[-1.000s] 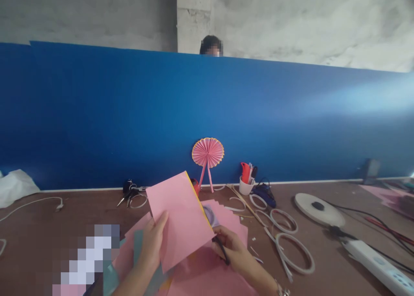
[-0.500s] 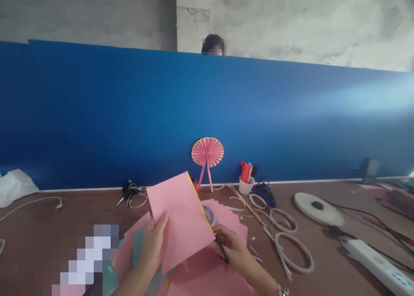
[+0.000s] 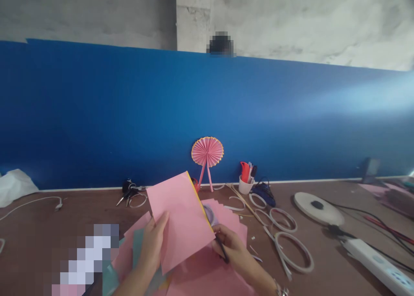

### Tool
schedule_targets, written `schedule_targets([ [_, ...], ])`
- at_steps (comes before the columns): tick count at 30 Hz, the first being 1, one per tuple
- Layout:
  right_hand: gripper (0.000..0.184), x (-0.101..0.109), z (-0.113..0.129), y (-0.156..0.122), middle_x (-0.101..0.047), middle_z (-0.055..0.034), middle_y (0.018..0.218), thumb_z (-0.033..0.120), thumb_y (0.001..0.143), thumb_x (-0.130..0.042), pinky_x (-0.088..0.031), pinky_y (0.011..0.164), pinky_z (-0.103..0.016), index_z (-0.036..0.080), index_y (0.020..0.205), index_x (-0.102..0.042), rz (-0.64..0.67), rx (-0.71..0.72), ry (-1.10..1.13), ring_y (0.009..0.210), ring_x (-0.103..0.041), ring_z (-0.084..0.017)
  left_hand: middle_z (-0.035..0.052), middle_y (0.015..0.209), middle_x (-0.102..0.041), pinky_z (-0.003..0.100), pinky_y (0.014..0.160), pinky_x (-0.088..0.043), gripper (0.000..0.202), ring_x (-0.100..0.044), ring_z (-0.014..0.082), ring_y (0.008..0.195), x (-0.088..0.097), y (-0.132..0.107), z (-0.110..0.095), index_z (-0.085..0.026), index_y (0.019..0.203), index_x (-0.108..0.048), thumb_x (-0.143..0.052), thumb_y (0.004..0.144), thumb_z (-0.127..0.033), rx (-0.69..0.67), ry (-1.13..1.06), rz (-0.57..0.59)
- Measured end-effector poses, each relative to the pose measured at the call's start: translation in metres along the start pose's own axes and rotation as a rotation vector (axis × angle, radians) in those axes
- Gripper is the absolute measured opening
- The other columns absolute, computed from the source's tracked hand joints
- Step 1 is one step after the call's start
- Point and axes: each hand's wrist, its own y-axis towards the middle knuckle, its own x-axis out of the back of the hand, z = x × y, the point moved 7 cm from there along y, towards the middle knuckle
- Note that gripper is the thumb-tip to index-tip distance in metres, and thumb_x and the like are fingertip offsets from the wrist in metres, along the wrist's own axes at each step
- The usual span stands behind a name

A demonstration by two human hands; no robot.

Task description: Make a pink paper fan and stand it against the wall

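Pink rectangular paper sheet with a yellow edge [image 3: 181, 231], held tilted at the lower centre of the frame.
The left hand [image 3: 153, 235] pinches its left side, thumb on top; the right hand [image 3: 231, 242], at its right corner, is closed around a curved black handle [image 3: 223, 249], probably of scissors, blades hidden. The step looks like trimming along that edge; the next move calls for a steady sheet and a straight line. Underneath lie loose pink paper sheets [image 3: 210, 274]; mid-frame stands a round pleated pink paper fan [image 3: 213, 154].
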Motion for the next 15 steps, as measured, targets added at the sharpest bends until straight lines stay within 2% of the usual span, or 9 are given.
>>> schedule_targets([
  [7, 0.036, 0.0003, 0.0028, -0.0001, -0.041, 0.0071, 0.058, 0.046, 0.070, -0.071, -0.021, 0.048, -0.022, 0.018, 0.085, -0.054, -0.009, 0.010, -0.005, 0.052, -0.031, -0.007, 0.0127, 0.100, -0.072, 0.037, 0.080, -0.051, 0.039, -0.065, 0.0311, 0.098, -0.0001, -0.0004, 0.0030, -0.015, 0.095, -0.067, -0.069, 0.069, -0.043, 0.020, -0.027, 0.007],
  [15, 0.037, -0.0027, 0.0093, -0.0017, -0.038, 0.0084, 0.056, 0.046, 0.068, -0.073, -0.019, 0.048, -0.022, 0.018, 0.085, -0.054, -0.025, -0.015, 0.012, 0.051, -0.030, -0.007, 0.0115, 0.096, -0.073, 0.037, 0.077, -0.051, 0.039, -0.066, 0.0309, 0.095, -0.0001, -0.0007, 0.0039, -0.016, 0.094, -0.067, -0.070, 0.067, -0.044, 0.030, -0.031, -0.007],
])
